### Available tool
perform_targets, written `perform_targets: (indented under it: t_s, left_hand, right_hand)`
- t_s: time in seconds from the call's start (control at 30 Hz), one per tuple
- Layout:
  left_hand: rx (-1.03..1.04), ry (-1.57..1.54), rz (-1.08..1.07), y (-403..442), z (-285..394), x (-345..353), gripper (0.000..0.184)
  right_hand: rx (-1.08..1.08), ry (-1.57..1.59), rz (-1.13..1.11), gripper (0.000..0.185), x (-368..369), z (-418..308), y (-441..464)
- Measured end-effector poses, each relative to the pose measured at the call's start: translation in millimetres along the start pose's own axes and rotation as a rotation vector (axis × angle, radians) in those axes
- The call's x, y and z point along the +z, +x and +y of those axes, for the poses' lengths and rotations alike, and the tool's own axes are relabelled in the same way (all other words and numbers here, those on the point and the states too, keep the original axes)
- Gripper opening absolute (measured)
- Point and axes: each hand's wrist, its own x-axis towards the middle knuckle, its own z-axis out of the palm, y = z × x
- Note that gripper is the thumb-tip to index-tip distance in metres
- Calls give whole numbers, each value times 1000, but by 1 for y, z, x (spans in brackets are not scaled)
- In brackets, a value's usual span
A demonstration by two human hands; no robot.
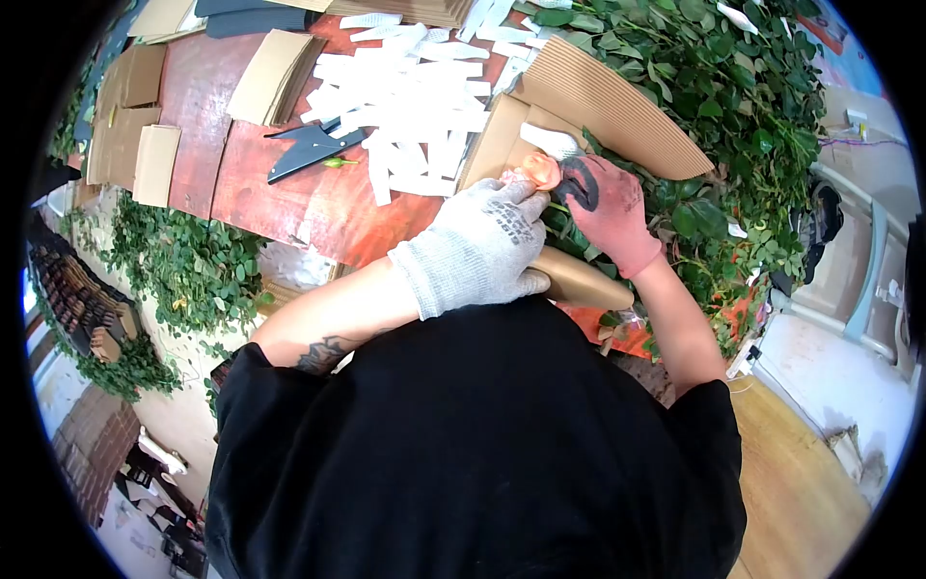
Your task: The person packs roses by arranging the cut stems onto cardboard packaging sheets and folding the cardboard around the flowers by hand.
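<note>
My left hand [487, 236], in a pale grey knit glove, lies with its fingertips at a peach-coloured rose bloom [540, 170]. My right hand [603, 203], in a red glove with dark fingertips, is closed beside the same bloom on its right; what it pinches is hidden by the fingers. A white paper sleeve [548, 141] lies just above the bloom. Under the hands is a brown cardboard sheet [497, 135], and corrugated cardboard [612, 106] curves up behind them. A rolled cardboard edge [584, 280] shows below my hands.
Many white paper strips [415, 96] cover the red table [260, 198]. A black cutting tool [313, 150] and a small bud [338, 163] lie left of them. Cardboard stacks [275, 77] stand further left. Leafy stems [699, 87] fill the right side.
</note>
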Motion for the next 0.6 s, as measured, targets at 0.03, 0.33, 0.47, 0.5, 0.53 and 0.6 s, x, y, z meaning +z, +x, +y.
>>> perform_targets:
  t_s: [0.03,0.33,0.47,0.5,0.53,0.6]
  left_hand:
    - [7,-4,-8,1,0,-1,50]
    - [-12,-3,-35,2,1,-1,51]
    - [-1,-5,-38,2,0,1,51]
    - [-4,-4,-34,2,0,2,51]
    - [-8,-3,-30,2,0,1,50]
    - [0,-13,-29,1,0,-1,51]
  right_hand:
    - [-14,-41,-13,36,4,2,1]
    - [-37,-268,131,36,-13,-12,-10]
    - [45,-347,-99,37,-13,-24,0]
    - [46,-345,-96,37,-10,-21,0]
    - [-2,-373,-68,37,-3,-16,-2]
    - [-49,-402,-38,38,-1,-14,0]
